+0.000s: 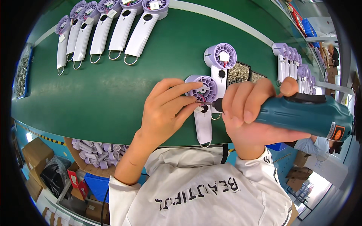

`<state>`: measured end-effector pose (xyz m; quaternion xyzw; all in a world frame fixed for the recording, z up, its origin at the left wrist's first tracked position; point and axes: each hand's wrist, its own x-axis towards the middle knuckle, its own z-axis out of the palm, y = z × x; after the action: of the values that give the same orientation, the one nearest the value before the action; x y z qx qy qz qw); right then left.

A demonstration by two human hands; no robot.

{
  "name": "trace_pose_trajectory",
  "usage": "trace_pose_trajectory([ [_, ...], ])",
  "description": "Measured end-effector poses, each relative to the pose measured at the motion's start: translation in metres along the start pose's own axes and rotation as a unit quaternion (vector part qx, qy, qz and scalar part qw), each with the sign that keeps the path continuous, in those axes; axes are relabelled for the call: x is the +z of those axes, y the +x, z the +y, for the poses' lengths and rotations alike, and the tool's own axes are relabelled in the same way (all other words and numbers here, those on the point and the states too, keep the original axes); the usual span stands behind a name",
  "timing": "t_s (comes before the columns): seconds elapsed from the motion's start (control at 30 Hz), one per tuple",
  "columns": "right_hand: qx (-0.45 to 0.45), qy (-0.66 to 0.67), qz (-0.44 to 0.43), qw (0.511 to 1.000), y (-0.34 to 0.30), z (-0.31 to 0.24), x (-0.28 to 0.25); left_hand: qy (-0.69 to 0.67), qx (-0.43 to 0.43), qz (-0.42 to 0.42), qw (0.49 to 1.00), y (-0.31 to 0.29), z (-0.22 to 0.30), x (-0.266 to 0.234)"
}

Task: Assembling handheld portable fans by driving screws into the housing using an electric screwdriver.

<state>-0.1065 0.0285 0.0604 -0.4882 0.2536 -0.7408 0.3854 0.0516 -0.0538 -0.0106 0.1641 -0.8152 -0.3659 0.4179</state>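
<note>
My right hand is wrapped round a teal electric screwdriver, held nearly level with its bit pointing left. The thumb and a finger of my left hand are pinched together at the bit's tip; whatever is between them is too small to make out. Another left fingertip reaches onto the lilac head of a handheld fan. That fan lies on the green table with its white handle toward me and its wire loop at the near edge. Just behind it lies a second fan, partly covered by the first.
Black trays of small screws lie beyond my right hand. Several fans are lined up at the far left, more at the right. A blue bin of metal parts sits at the left edge. Below is a carton of lilac parts.
</note>
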Motion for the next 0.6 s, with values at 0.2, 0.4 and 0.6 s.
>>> trace_pose_trajectory([
  [0.2, -0.014, -0.002, 0.036, 0.999, 0.004, 0.002, 0.006, -0.010, 0.003, 0.000, 1.000, 0.000, 0.000, -0.002],
  [0.4, -0.015, 0.006, 0.038, 0.999, 0.000, 0.004, 0.004, 0.003, -0.028, -0.006, 1.000, -0.008, 0.000, -0.009],
  [0.6, -0.007, 0.040, 0.097, 0.994, -0.010, 0.018, 0.004, 0.014, -0.138, -0.016, 0.990, -0.026, -0.005, -0.003],
])
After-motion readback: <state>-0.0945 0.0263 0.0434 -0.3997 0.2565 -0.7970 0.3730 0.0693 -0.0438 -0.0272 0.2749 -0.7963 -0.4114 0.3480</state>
